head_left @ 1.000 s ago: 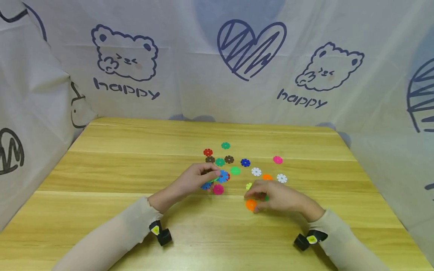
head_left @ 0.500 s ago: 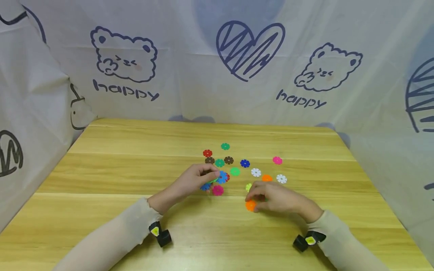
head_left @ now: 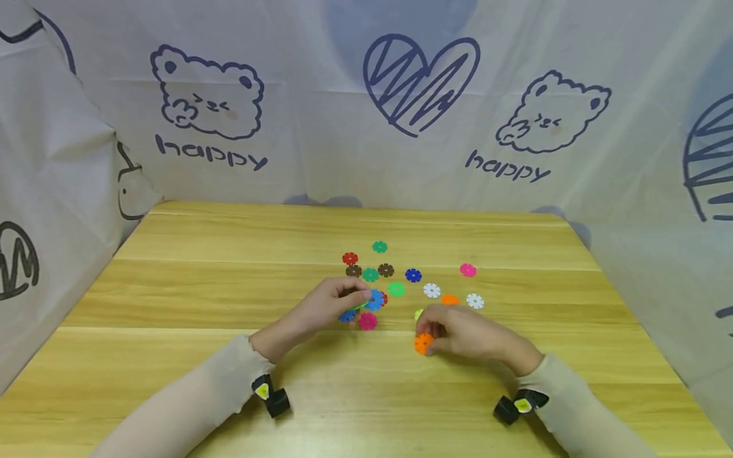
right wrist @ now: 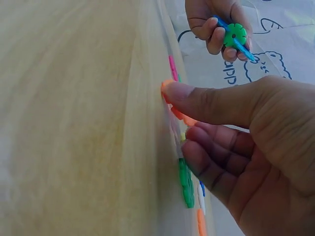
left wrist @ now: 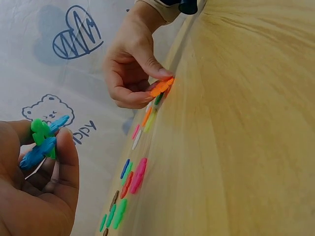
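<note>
Wood-grained desk carries loose multicoloured notched plastic discs beyond both grips, apparently unjoined. Left grip pinches a green notched plastic disc seemingly joined with blue ones; right grip pinches an unattached orange notched plastic disc.

"happy" twice, on white cloth, beneath bear drawings

Discs lie on the table between and beyond the hands, with cloth hanging behind.
</note>
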Demonstrator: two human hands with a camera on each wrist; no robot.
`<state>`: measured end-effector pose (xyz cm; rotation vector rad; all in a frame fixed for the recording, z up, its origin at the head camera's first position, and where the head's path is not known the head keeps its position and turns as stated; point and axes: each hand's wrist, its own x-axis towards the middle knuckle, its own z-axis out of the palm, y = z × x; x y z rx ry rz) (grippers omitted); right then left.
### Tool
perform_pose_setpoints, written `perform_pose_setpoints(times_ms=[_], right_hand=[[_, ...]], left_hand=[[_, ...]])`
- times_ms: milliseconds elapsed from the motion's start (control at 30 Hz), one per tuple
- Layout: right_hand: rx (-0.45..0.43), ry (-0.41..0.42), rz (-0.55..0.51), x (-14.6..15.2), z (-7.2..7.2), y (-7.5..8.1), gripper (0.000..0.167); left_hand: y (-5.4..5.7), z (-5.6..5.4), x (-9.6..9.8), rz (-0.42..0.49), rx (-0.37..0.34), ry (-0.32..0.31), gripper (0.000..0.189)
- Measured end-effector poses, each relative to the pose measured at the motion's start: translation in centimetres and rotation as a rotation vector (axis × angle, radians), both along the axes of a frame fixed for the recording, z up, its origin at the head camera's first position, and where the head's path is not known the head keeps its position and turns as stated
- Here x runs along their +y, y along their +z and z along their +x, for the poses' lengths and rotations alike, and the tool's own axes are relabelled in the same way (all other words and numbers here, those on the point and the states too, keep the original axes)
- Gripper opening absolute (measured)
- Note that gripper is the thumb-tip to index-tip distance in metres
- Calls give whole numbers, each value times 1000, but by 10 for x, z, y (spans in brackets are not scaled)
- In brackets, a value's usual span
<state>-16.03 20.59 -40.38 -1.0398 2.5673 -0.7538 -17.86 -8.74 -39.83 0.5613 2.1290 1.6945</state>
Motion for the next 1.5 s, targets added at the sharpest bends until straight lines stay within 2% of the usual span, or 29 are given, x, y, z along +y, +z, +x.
perform_pose_setpoints(times_ms=[333, 500, 767, 900, 1167, 1300, 1500], right_hand=[[132, -23, -74, -4, -4, 4, 7], [160, -37, -165, -7, -6, 7, 7], [257, -70, -294, -14, -10, 12, 10], [277, -82, -332, -19, -14, 17, 16], [306, -109, -391, -29, -19, 23, 15], [312, -107, -424, -33, -20, 25, 16], [335, -88, -452, -38, -20, 24, 17]], left_hand=[[2, -1, -1, -18, 28, 5, 22], [3, -1, -1, 11, -10, 3, 22], [5, 0, -1, 44, -53, -3, 23], [5, -1, -1, 42, -53, -5, 23], [6, 0, -1, 63, -76, -15, 22], [7, 1, -1, 59, -62, -14, 23], [6, 2, -1, 78, -83, -13, 23]])
